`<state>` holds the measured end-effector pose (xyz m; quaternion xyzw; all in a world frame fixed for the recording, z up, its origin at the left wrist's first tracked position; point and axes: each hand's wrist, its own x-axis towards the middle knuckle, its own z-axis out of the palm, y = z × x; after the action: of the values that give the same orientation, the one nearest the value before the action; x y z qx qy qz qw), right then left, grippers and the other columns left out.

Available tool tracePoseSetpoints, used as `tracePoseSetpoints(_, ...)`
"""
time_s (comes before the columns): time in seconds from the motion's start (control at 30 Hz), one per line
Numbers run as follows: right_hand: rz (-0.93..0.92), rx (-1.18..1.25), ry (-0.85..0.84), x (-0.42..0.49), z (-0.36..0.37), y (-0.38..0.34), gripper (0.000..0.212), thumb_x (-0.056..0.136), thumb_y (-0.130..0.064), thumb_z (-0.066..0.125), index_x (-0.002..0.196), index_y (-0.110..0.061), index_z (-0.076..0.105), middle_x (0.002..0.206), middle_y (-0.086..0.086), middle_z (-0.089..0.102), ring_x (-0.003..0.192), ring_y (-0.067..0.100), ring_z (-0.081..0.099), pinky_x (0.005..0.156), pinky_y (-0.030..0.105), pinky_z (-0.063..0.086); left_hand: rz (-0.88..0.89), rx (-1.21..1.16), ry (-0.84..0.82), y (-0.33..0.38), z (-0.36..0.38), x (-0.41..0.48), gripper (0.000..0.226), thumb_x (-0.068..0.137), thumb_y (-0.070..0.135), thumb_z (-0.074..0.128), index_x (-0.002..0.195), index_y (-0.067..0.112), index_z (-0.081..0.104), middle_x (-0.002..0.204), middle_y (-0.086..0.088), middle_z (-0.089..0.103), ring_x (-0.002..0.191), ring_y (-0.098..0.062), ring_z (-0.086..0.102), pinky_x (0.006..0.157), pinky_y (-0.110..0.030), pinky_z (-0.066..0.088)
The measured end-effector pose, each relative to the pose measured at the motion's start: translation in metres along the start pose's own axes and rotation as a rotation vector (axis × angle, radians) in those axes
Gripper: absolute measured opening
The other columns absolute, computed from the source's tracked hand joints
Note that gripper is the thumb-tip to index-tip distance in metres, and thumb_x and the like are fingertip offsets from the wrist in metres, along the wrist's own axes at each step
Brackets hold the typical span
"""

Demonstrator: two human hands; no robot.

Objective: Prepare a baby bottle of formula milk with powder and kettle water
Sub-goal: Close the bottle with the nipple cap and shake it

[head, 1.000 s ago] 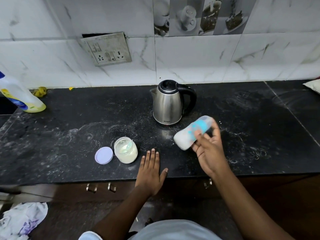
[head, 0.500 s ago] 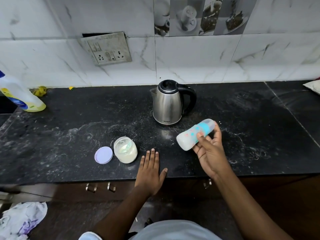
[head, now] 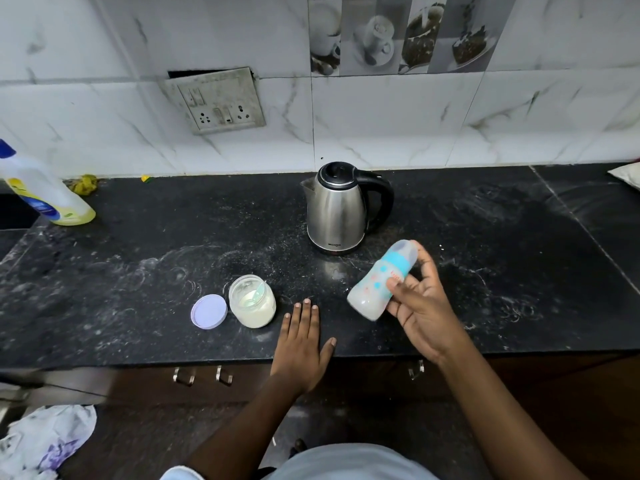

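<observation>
I am holding the baby bottle in my right hand, thumb curled across its front and fingers wrapped behind it. The bottle is lying tilted over the black countertop, its milky base pointing toward 7 o'clock and its blue collar and clear cap toward 1 o'clock. The base is blurring slightly.

My left hand is resting flat at the counter's near edge, fingers straight and together, thumb spread, gripping nothing. From that hand the bottle is sitting at 2 o'clock. The steel kettle is standing at 12 o'clock, lid down, its black handle facing 3 o'clock. The open powder jar is standing at 10 o'clock, near my fingertips, with a pale scoop lying inside. Its lilac lid is lying flat just beside the jar, at the jar's 9 o'clock. A yellow cleaner bottle is standing well apart, toward 10 o'clock by the wall.
</observation>
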<state>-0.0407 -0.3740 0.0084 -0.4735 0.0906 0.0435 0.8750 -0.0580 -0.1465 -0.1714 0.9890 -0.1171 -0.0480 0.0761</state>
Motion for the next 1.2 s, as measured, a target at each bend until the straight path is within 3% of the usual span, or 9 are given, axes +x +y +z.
tracePoseSetpoints(0.17,-0.031,0.043,0.064,-0.002,0.004,0.004,0.073,0.095,0.006,0.059,0.153,-0.034,0.039,0.135,0.013,0.067,0.123,0.023,0.068,0.094,0.045,0.06,-0.005,0.002,-0.011,0.0,-0.001,0.001,0.084,0.106,0.063,0.019,0.166,0.006,0.007,0.175,-0.013,-0.003,0.163,-0.03,-0.006,0.128,-0.045,-0.004)
tracePoseSetpoints(0.33,-0.056,-0.006,0.096,-0.006,0.008,0.007,0.074,0.092,0.003,0.066,0.153,-0.031,0.04,0.134,0.013,0.069,0.125,0.028,0.066,0.099,0.053,0.057,-0.003,-0.013,-0.024,0.0,-0.001,0.001,0.084,0.106,0.064,0.015,0.166,0.008,0.002,0.175,-0.011,-0.009,0.162,-0.028,-0.011,0.128,-0.044,-0.006)
tracePoseSetpoints(0.47,-0.046,-0.057,0.071,-0.007,0.01,0.007,0.077,0.089,0.002,0.068,0.152,-0.033,0.041,0.132,0.011,0.069,0.122,0.025,0.067,0.099,0.051,0.058,0.0,-0.014,-0.034,0.0,-0.004,0.0,0.083,0.105,0.064,0.013,0.166,0.009,-0.003,0.174,-0.009,-0.016,0.162,-0.028,-0.014,0.128,-0.044,-0.008)
tracePoseSetpoints(0.6,-0.107,-0.017,0.169,-0.005,0.007,0.005,0.072,0.094,0.001,0.065,0.152,-0.033,0.039,0.133,0.01,0.068,0.116,0.02,0.07,0.091,0.046,0.061,-0.002,-0.025,-0.018,0.001,-0.003,0.0,0.084,0.106,0.063,0.015,0.166,0.007,0.002,0.175,-0.011,-0.009,0.162,-0.028,-0.012,0.128,-0.044,-0.007)
tracePoseSetpoints(0.7,-0.075,-0.115,0.09,-0.007,0.01,0.005,0.081,0.082,-0.005,0.076,0.15,-0.036,0.043,0.134,0.01,0.069,0.119,0.022,0.069,0.095,0.049,0.059,0.001,-0.017,-0.032,0.0,-0.003,-0.001,0.084,0.105,0.064,0.013,0.167,0.008,-0.002,0.175,-0.01,-0.013,0.162,-0.027,-0.015,0.128,-0.043,-0.009)
tracePoseSetpoints(0.8,-0.14,-0.113,0.163,-0.005,0.009,0.005,0.077,0.086,-0.004,0.073,0.148,-0.036,0.043,0.131,0.008,0.069,0.114,0.018,0.07,0.097,0.049,0.059,0.005,-0.015,-0.028,0.001,-0.005,0.0,0.084,0.104,0.064,0.01,0.166,0.009,-0.004,0.175,-0.01,-0.015,0.162,-0.027,-0.017,0.129,-0.043,-0.009)
tracePoseSetpoints(0.93,-0.123,-0.162,0.105,-0.006,0.014,0.007,0.083,0.083,-0.007,0.076,0.153,-0.033,0.039,0.13,0.008,0.071,0.117,0.022,0.07,0.096,0.048,0.059,0.008,-0.024,-0.014,-0.001,-0.003,0.0,0.083,0.106,0.063,0.015,0.167,0.007,0.004,0.175,-0.012,-0.007,0.163,-0.029,-0.009,0.128,-0.044,-0.006)
tracePoseSetpoints(1.03,-0.17,-0.102,0.199,-0.005,0.013,0.008,0.075,0.093,-0.003,0.069,0.155,-0.03,0.036,0.131,0.012,0.069,0.115,0.022,0.07,0.093,0.045,0.061,0.012,-0.02,0.003,0.0,-0.002,0.001,0.083,0.106,0.062,0.018,0.166,0.005,0.012,0.175,-0.014,0.002,0.163,-0.03,-0.001,0.128,-0.045,-0.003)
tracePoseSetpoints(1.2,-0.12,-0.147,0.135,-0.009,0.016,0.009,0.082,0.084,-0.009,0.076,0.154,-0.031,0.039,0.13,0.011,0.071,0.12,0.025,0.069,0.095,0.048,0.06,0.017,-0.016,0.013,-0.002,0.0,0.001,0.084,0.106,0.063,0.016,0.166,0.005,0.01,0.174,-0.012,-0.003,0.163,-0.031,-0.001,0.127,-0.044,-0.004)
